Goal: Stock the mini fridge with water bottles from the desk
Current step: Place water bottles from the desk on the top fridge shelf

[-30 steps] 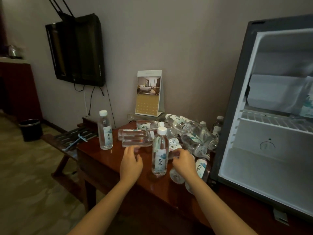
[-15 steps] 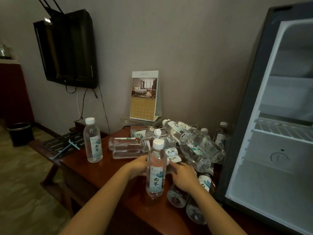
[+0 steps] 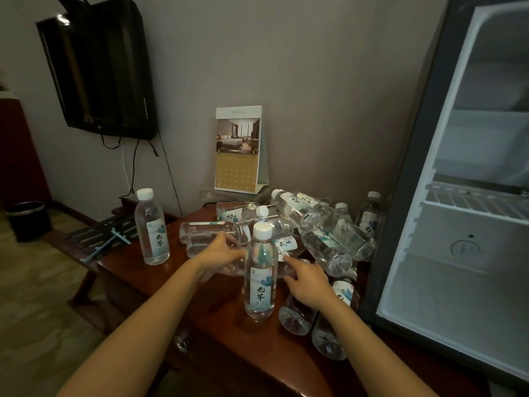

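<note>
Several clear water bottles with white caps lie piled (image 3: pixel 329 239) on the brown wooden desk (image 3: pixel 200 305), beside the open mini fridge (image 3: pixel 458 282) on the right. One bottle (image 3: pixel 259 270) stands upright at the desk's front, and another upright bottle (image 3: pixel 151 227) stands apart on the left. Behind the front upright bottle lies a bottle (image 3: pixel 282 267) on its side. My left hand (image 3: pixel 220 256) grips its left end and my right hand (image 3: pixel 307 282) pinches its right end. The upright bottle hides its middle.
The fridge door opening shows a white wire shelf (image 3: pixel 475 199) and a bare white floor below it. A desk calendar (image 3: pixel 239 150) stands against the wall behind the pile. A wall TV (image 3: pixel 100 67), a slatted luggage rack (image 3: pixel 97 236) and a black bin (image 3: pixel 27 219) are on the left.
Both hands have reached forward past the front upright bottle and closed on the lying bottle behind it. The view has moved closer to the desk and a little right.
</note>
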A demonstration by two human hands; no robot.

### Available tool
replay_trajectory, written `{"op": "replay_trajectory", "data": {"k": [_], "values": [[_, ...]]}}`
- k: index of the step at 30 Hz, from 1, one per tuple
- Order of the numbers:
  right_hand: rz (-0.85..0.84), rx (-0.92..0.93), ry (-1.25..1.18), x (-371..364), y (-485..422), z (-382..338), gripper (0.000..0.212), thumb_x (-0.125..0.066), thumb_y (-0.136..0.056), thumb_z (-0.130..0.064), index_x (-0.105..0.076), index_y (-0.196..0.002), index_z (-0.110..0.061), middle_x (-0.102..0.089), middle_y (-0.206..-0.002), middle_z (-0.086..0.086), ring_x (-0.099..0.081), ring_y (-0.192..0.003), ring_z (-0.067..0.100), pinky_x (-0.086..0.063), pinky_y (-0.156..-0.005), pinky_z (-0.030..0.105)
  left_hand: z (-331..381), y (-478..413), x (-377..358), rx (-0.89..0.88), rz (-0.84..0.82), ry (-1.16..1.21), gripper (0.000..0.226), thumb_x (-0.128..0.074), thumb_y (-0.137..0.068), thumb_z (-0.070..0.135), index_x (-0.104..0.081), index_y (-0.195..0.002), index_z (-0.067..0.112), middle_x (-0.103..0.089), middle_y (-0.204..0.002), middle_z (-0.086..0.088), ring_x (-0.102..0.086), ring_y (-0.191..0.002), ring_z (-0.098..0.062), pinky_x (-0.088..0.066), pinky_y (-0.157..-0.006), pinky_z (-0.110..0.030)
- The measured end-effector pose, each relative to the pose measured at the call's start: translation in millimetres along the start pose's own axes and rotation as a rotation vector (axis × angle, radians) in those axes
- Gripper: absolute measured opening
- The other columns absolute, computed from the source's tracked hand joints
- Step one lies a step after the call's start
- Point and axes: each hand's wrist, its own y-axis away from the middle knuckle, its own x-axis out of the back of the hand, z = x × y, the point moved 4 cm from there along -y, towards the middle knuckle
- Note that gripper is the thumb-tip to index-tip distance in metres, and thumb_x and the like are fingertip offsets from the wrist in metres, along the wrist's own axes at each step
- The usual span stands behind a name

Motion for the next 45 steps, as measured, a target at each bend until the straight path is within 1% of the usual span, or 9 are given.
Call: {"op": "replay_trajectory", "data": {"k": [5,10,14,20,24,28,31,35,45], "values": [[-0.009,-0.029,-0.127,5.5,7.4,-8.0,0.050,-0.048,-0.095,-0.021,-0.035,-0.143,-0.021,-0.062,-0.122,0.004,-0.053,-0.118,0.022,-0.027,-0.112,0.045,-1.9,23.2,27.8,-0.023,0.158,0.139,0.053,-0.075,-0.076,0.015,-0.043,-0.118,0.020,-0.058,-0.102,-0.007,-0.061,-0.090,-0.022,-0.055,-0.068,-0.038],[0.103,-0.156,-0.480,18.3,17.7,-12.1,0.041,-0.048,-0.095,-0.015,-0.044,-0.136,-0.016,-0.059,-0.116,0.006,-0.060,-0.087,0.018,-0.050,-0.077,0.033,-11.7,42.2,44.7,0.026,0.322,0.426,0.041,-0.080,-0.070,0.014,-0.054,-0.102,0.016,-0.059,-0.110,-0.012,-0.060,-0.104,-0.031,-0.055,-0.080,-0.052],[0.213,-0.192,-0.628,44.0,22.7,-26.1,0.037,-0.042,-0.099,-0.026,-0.047,-0.133,-0.013,-0.058,-0.125,0.007,-0.058,-0.106,0.023,-0.047,-0.092,0.038,12.4,56.0,46.4,-0.047,0.421,0.577,0.034,-0.077,-0.073,0.015,-0.052,-0.096,0.016,-0.057,-0.111,-0.012,-0.060,-0.090,-0.022,-0.056,-0.058,-0.037],[0.179,-0.131,-0.862,91.5,25.3,-63.1,0.053,-0.028,-0.099,-0.046,-0.049,-0.133,-0.010,-0.058,-0.130,0.005,-0.050,-0.124,0.020,-0.035,-0.106,0.037,73.8,80.6,29.4,-0.227,0.406,0.741,0.035,-0.074,-0.076,0.013,-0.052,-0.103,0.011,-0.062,-0.105,-0.011,-0.067,-0.084,-0.024,-0.058,-0.052,-0.028],[0.096,-0.070,-1.145,129.2,21.2,-91.1,0.055,-0.032,-0.096,-0.051,-0.051,-0.131,-0.013,-0.059,-0.129,0.009,-0.053,-0.121,0.023,-0.038,-0.102,0.036,118.9,105.8,9.9,-0.421,0.397,0.581,0.035,-0.073,-0.076,0.016,-0.051,-0.104,0.016,-0.058,-0.111,-0.005,-0.064,-0.091,-0.020,-0.058,-0.069,-0.032],[0.166,0.009,-1.366,161.0,31.7,-102.2,0.043,-0.053,-0.093,-0.031,-0.045,-0.129,-0.007,-0.066,-0.111,0.013,-0.067,-0.093,0.025,-0.055,-0.075,0.036,155.9,135.9,-18.3,-0.630,0.285,0.334,0.045,-0.073,-0.076,0.012,-0.048,-0.111,0.024,-0.052,-0.104,0.009,-0.061,-0.086,-0.008,-0.057,-0.066,-0.024],[0.206,0.117,-1.348,179.8,48.9,-92.4,0.050,-0.058,-0.091,-0.019,-0.033,-0.134,-0.012,-0.064,-0.110,0.012,-0.069,-0.090,0.023,-0.057,-0.067,0.035,166.9,147.0,-34.9,-0.719,0.198,0.231,0.051,-0.075,-0.075,0.015,-0.049,-0.115,0.034,-0.049,-0.114,0.008,-0.060,-0.097,-0.013,-0.058,-0.074,-0.028],[0.264,0.205,-1.151,202.3,76.2,-75.8,0.071,-0.064,-0.087,-0.020,-0.020,-0.143,-0.028,-0.057,-0.126,0.009,-0.065,-0.105,0.022,-0.057,-0.082,0.038,177.2,154.0,-61.7,-0.809,0.169,0.089,0.064,-0.076,-0.073,0.022,-0.045,-0.128,0.035,-0.048,-0.126,0.011,-0.054,-0.111,-0.010,-0.055,-0.086,-0.036],[0.585,0.252,-0.776,248.1,151.8,-19.3,0.072,-0.070,-0.079,-0.002,-0.036,-0.137,-0.027,-0.065,-0.108,0.001,-0.068,-0.095,0.014,-0.057,-0.074,0.027,204.9,170.2,-159.9,-0.993,0.140,-0.055,0.096,-0.077,-0.070,0.035,-0.016,-0.143,0.040,-0.049,-0.135,0.008,-0.059,-0.112,-0.014,-0.053,-0.088,-0.043]]}}
